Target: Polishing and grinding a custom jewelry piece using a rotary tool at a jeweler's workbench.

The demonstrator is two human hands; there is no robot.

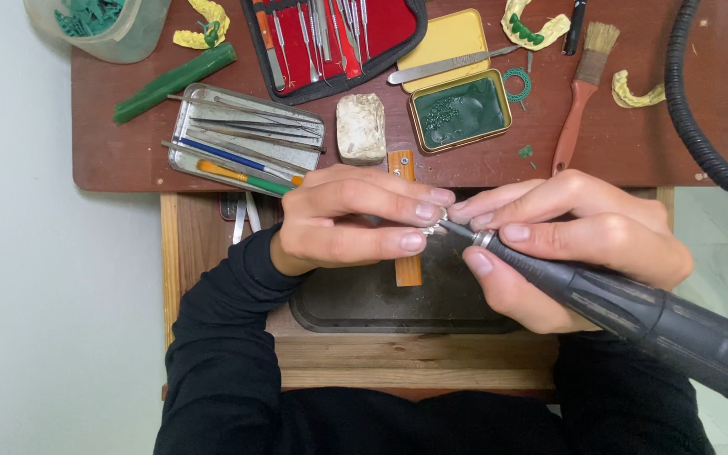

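Between my 2 sets of fingertips sat a tiny metal piece, pinched by my left hand. My right hand clenched the dark rotary handpiece, its tip touching the piece. Bracing both hands together above the wooden bench peg seemed wise, with light pressure.

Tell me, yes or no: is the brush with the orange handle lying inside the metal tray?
No. The brush lies on the bare wooden table, right of the green tin, far from the metal tray.
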